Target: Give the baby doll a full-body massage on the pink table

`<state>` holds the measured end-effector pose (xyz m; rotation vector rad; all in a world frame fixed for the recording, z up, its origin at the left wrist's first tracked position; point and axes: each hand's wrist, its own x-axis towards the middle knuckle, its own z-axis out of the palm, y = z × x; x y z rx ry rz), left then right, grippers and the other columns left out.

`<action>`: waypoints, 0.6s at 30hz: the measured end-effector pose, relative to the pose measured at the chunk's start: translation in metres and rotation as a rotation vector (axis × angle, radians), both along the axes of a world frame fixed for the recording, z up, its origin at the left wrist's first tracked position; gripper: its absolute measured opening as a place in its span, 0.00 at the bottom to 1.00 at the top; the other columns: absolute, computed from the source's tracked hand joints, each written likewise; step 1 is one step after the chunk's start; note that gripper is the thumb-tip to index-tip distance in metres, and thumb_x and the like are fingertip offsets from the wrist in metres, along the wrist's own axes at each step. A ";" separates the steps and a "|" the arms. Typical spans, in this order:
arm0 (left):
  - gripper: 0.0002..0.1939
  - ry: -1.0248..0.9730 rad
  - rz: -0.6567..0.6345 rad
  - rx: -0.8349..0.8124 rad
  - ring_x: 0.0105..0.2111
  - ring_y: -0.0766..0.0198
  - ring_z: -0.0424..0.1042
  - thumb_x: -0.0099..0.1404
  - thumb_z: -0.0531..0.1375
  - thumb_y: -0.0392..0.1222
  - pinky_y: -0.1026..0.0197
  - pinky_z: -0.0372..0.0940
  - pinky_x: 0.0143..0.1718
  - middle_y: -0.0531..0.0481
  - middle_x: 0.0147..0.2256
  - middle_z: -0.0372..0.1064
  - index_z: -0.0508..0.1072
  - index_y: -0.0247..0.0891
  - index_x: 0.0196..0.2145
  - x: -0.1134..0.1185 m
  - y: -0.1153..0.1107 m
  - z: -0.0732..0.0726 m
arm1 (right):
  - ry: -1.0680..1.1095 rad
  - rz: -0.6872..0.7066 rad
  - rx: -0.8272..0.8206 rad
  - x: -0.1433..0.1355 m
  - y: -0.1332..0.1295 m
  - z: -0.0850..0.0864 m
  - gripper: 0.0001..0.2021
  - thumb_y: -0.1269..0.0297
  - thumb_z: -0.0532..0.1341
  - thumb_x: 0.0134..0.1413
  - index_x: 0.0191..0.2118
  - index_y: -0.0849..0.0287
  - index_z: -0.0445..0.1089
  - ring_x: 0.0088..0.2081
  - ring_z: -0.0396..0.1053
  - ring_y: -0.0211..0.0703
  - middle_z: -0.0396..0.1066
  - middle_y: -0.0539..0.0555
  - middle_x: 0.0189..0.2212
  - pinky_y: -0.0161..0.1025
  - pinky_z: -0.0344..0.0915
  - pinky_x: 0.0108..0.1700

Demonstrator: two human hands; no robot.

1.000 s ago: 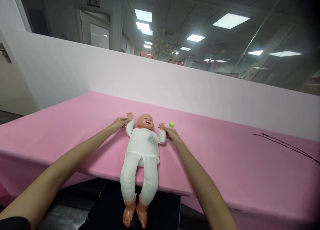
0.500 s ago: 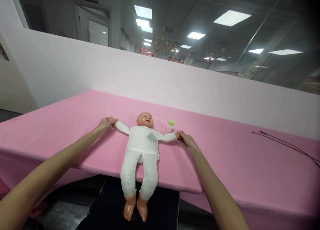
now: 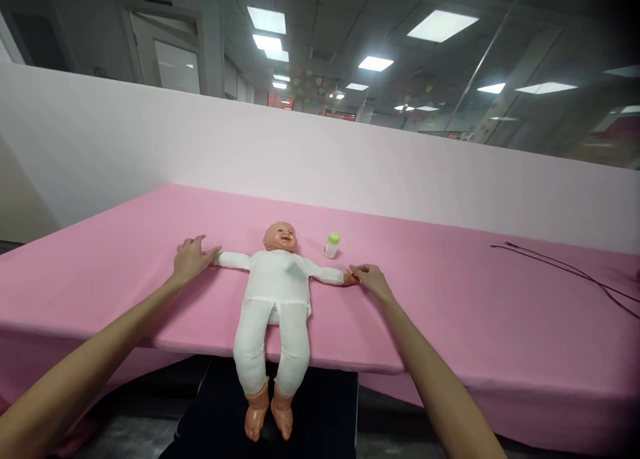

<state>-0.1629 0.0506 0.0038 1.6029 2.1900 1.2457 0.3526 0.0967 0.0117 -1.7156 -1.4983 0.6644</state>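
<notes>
A baby doll in a white top and trousers lies on its back on the pink-covered table. Its arms are stretched out to both sides and its bare feet hang past the front edge. My left hand is at the end of the doll's arm on the left, fingers spread, hiding that small hand. On the other side, my right hand pinches the doll's fingers between thumb and fingertips. A small bottle with a green cap stands just above that arm.
Thin dark cords lie on the right part of the table. Behind it runs a white wall with a glass pane above. A dark seat or cloth is under the front edge, below the doll's feet.
My left hand has loosened from the doll's hand, its fingers spreading and shifting left. My right hand still pinches the other doll hand. The view has turned slightly.
</notes>
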 end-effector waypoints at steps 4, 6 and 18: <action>0.27 -0.065 -0.373 0.371 0.59 0.45 0.66 0.69 0.59 0.56 0.46 0.63 0.59 0.37 0.59 0.67 0.71 0.41 0.61 0.089 -0.002 0.029 | -0.025 -0.002 0.120 -0.017 0.017 0.015 0.12 0.53 0.68 0.54 0.32 0.58 0.77 0.39 0.76 0.52 0.80 0.61 0.37 0.42 0.67 0.40; 0.28 -0.245 -0.681 0.356 0.57 0.48 0.70 0.68 0.61 0.58 0.48 0.64 0.59 0.39 0.58 0.69 0.71 0.42 0.60 0.147 0.004 0.044 | -0.079 0.021 0.201 -0.030 0.029 0.024 0.14 0.53 0.66 0.57 0.40 0.59 0.78 0.46 0.75 0.56 0.79 0.63 0.46 0.45 0.68 0.47; 0.35 -0.942 -0.862 -0.235 0.69 0.44 0.58 0.60 0.55 0.72 0.40 0.61 0.62 0.33 0.63 0.67 0.80 0.46 0.52 0.300 0.120 0.028 | -0.445 0.318 0.406 -0.065 0.069 -0.010 0.34 0.71 0.55 0.63 0.73 0.65 0.52 0.74 0.48 0.57 0.51 0.66 0.74 0.55 0.49 0.73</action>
